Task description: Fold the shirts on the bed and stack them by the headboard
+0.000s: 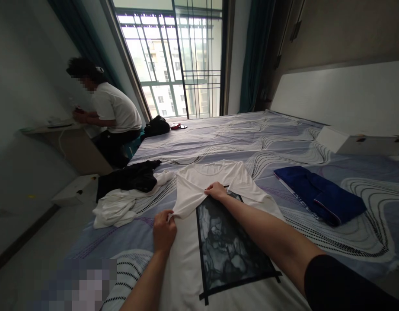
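The white T-shirt (pixel 186 263) lies spread on the bed (pixel 228 134), dark print (pixel 225 246) up; the left hand (pixel 165 229) pinches its sleeve edge, and the right hand (pixel 216 190) pinches cloth at the print's top. Patterned sheet separates the shirt from a folded blue garment (pixel 319 194) on the right; a crumpled white garment (pixel 116 207) and a black garment (pixel 131 179) sit along the bed's left edge. A white box (pixel 364 144) stands near the headboard (pixel 342 88), its inside hidden. Beyond, a person in a white top (pixel 118 108) leans on a desk (pixel 79 147) near the barred window (pixel 167 56).
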Tool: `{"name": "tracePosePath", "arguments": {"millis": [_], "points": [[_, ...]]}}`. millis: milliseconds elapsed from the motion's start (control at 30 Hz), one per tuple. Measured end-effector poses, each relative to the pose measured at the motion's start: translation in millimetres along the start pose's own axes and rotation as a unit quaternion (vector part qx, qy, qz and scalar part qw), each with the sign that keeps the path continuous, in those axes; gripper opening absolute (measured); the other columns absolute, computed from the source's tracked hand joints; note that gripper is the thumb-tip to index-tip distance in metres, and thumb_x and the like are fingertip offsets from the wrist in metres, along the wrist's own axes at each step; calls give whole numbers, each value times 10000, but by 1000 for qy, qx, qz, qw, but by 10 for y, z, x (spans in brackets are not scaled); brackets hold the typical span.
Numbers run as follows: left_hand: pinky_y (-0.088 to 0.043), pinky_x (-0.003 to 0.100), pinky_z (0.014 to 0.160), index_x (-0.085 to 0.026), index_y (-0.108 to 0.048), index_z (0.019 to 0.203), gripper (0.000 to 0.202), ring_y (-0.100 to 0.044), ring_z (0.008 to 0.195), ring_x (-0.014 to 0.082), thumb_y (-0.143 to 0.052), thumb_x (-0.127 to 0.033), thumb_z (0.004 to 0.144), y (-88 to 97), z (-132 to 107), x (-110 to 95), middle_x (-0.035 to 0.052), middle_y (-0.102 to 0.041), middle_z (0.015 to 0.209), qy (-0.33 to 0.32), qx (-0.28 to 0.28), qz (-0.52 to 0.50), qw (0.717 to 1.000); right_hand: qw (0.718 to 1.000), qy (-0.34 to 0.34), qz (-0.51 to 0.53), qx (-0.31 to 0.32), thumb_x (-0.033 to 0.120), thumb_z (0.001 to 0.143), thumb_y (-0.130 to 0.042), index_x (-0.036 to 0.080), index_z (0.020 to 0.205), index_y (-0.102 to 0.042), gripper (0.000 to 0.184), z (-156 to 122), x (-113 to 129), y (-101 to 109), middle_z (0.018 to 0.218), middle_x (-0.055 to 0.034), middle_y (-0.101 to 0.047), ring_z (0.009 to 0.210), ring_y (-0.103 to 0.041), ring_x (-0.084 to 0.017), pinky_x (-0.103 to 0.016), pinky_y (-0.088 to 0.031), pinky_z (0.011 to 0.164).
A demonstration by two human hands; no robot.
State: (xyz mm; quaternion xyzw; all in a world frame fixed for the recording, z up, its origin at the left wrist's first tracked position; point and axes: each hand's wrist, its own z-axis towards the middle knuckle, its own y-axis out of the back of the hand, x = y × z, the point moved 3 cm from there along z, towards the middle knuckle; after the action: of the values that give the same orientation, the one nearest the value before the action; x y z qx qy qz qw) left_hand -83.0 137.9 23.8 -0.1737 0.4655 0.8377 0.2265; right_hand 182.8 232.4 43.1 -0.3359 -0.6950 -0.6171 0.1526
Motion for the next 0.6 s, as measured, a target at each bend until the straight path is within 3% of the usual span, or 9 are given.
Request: {"name": "tracePosePath", "arguments": {"millis": [133, 200, 300, 367, 467, 600], "points": [[-470, 381, 826, -199, -650, 1000, 192, -575, 853, 262, -547, -272, 855, -19, 7, -10, 58, -631, 829, 12, 21, 37, 999, 1000, -7, 10, -17, 441, 861, -642, 248, 934, -806, 264, -91, 17, -63, 1077, -89, -771, 1129, -659, -279, -401, -406, 1008], [-466, 379, 826, -202, -650, 968, 168, -577, 857, 263, -554, -286, 859, -28, 11, -14, 58, -628, 823, 9, 29, 49, 998, 1000, -8, 24, -7, 459, 795, -715, 232, 906, -801, 266, -91, 67, -96, 1050, -97, -773, 1107, -664, -297, -396, -425, 978], [-458, 365, 812, -202, -643, 974, 156, -580, 865, 259, -545, -262, 868, -30, 11, -6, 57, -630, 822, 10, 27, 57, 998, 998, -5, 61, 4, 364, 726, -787, 206, 854, -778, 203, -34, 179, -143, 998, -85, -772, 1045, -682, -266, -316, -464, 888], [-452, 360, 815, -202, -643, 999, 167, -579, 873, 255, -535, -237, 877, -33, 8, -2, 56, -635, 832, -1, 28, 63, 998, 995, -4, 95, 3, 339, 804, -721, 187, 868, -754, 168, 14, 248, -178, 941, -78, -765, 953, -696, -210, -254, -479, 793], [-445, 353, 820, -204, -647, 1017, 173, -578, 870, 247, -536, -222, 885, -43, 2, 6, 49, -635, 831, -10, 33, 66, 997, 988, -18, 152, 13, 382, 925, -584, 154, 988, -703, 265, 42, 294, -262, 765, -54, -722, 680, -670, -144, -209, -468, 599], [-443, 337, 791, -211, -640, 1036, 171, -588, 853, 241, -556, -251, 892, -59, -2, 21, 30, -616, 777, 18, 43, 57, 997, 975, -47, 210, 62, 436, 849, -701, 122, 959, -668, 334, -32, 265, -396, 621, -1, -632, 460, -563, -109, -191, -401, 422]]}}
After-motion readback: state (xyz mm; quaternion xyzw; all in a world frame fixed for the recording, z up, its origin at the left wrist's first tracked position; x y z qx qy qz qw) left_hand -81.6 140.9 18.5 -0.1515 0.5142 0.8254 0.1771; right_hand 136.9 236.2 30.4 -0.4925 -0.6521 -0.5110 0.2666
